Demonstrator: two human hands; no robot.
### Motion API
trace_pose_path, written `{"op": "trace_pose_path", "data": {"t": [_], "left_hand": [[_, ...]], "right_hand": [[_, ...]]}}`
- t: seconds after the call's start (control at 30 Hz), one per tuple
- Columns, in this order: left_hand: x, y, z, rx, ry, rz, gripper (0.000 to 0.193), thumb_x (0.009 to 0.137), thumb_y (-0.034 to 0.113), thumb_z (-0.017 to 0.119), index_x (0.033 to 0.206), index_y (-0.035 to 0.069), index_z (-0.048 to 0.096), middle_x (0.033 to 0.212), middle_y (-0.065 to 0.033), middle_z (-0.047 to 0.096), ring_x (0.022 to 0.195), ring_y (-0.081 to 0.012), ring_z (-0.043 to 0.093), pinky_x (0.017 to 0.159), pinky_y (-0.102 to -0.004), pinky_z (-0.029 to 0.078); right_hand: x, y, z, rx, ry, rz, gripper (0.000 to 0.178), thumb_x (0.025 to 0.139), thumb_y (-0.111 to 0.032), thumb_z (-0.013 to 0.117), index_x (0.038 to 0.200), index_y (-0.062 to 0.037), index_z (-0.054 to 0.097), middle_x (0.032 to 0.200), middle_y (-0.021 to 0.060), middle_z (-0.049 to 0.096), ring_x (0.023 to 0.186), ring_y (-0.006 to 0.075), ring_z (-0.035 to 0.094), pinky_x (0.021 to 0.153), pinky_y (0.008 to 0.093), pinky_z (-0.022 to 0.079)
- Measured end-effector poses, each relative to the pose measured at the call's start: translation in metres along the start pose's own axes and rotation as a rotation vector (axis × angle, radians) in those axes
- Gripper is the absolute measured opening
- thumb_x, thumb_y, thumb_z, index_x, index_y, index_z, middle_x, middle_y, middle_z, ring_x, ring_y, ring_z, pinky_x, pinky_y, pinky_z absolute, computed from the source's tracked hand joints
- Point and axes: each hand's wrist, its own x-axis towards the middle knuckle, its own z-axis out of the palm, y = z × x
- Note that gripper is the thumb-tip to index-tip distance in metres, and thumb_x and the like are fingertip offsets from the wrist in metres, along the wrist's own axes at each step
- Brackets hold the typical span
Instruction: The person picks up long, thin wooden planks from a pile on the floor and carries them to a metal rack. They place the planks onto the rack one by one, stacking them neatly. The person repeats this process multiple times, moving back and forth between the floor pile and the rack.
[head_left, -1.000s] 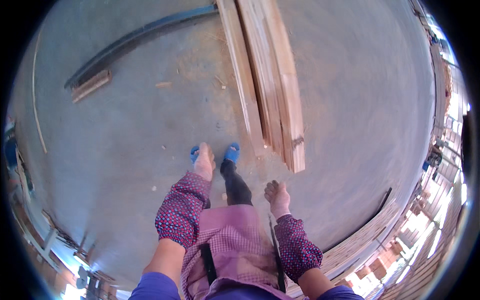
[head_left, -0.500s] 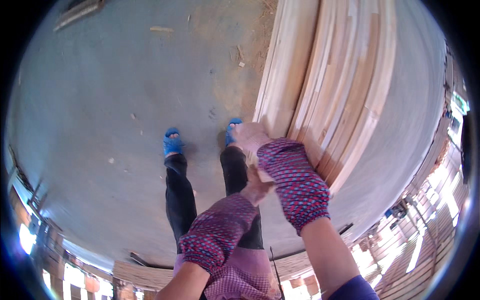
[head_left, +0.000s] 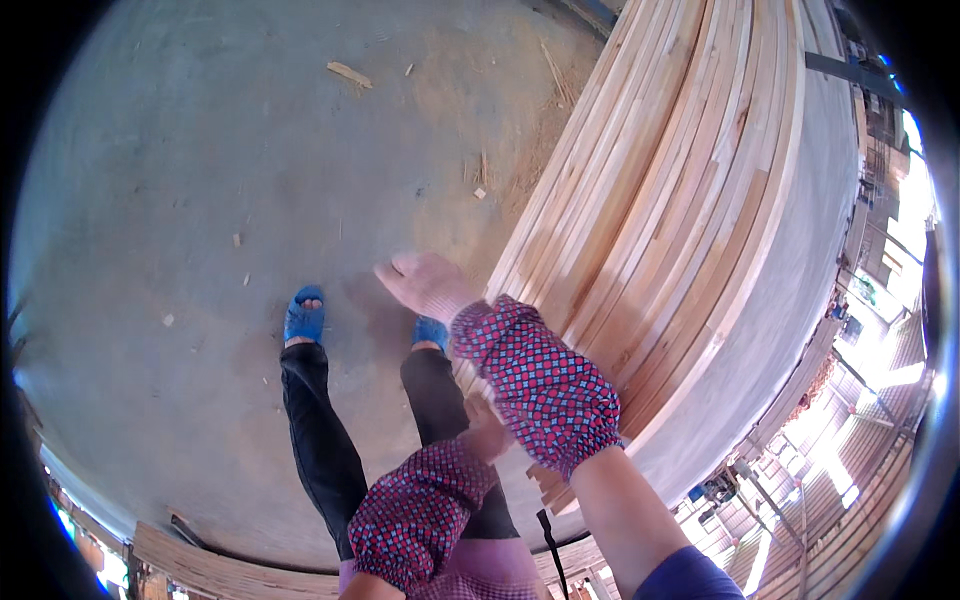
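Observation:
My right hand (head_left: 425,282), in a pale pink glove with a ribbed cuff, is held over the floor just left of a stack of wooden strips (head_left: 640,215). Its fingers reach out to the left with nothing visible in them. A red and blue patterned oversleeve (head_left: 545,385) covers the right forearm. Close beneath that oversleeve is my left hand (head_left: 487,428), bare and smeared by motion. Its fingers are partly hidden, so whether they grip the cloth is unclear. The left forearm wears a matching oversleeve (head_left: 420,510).
The long strips lie side by side from near my right leg to the far right. Wood scraps (head_left: 350,75) and sawdust are scattered on the grey floor (head_left: 200,200). A dark metal bar (head_left: 850,72) juts out at the far right. My feet wear blue sandals (head_left: 304,318).
The view has shifted, and more of the strips shows. My right hand has moved left, away from the strips. The left hand has moved slightly nearer me, staying beside the right oversleeve.

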Motion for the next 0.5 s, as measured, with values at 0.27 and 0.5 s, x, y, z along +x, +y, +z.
{"op": "trace_pose_path", "data": {"t": [0.27, 0.5], "left_hand": [[-0.015, 0.066, -0.142, -0.568, -0.129, -0.604, 0.099, 0.066, 0.035, 0.079, 0.135, -0.006, 0.022, 0.132, -0.0243, 0.032, 0.123, -0.0422, 0.041, 0.1, -0.045, 0.038], [-0.075, 0.082, -0.214, 0.144, -0.249, 0.231, 0.063, 0.083, 0.041, 0.053, 0.127, -0.002, 0.044, 0.134, -0.027, 0.035, 0.121, -0.042, 0.044, 0.094, -0.047, 0.044]], "right_hand": [[-0.018, 0.094, 0.002, -0.271, 0.051, 0.265, 0.043, 0.088, -0.04, 0.043, 0.095, -0.0046, 0.066, 0.096, 0.0204, 0.065, 0.09, 0.0339, 0.064, 0.076, 0.048, 0.05], [-0.128, -0.027, -0.018, -0.036, 0.039, 0.3, 0.054, 0.09, -0.05, 0.04, 0.085, -0.0016, 0.064, 0.079, 0.0247, 0.062, 0.081, 0.041, 0.061, 0.071, 0.0489, 0.047]]}}
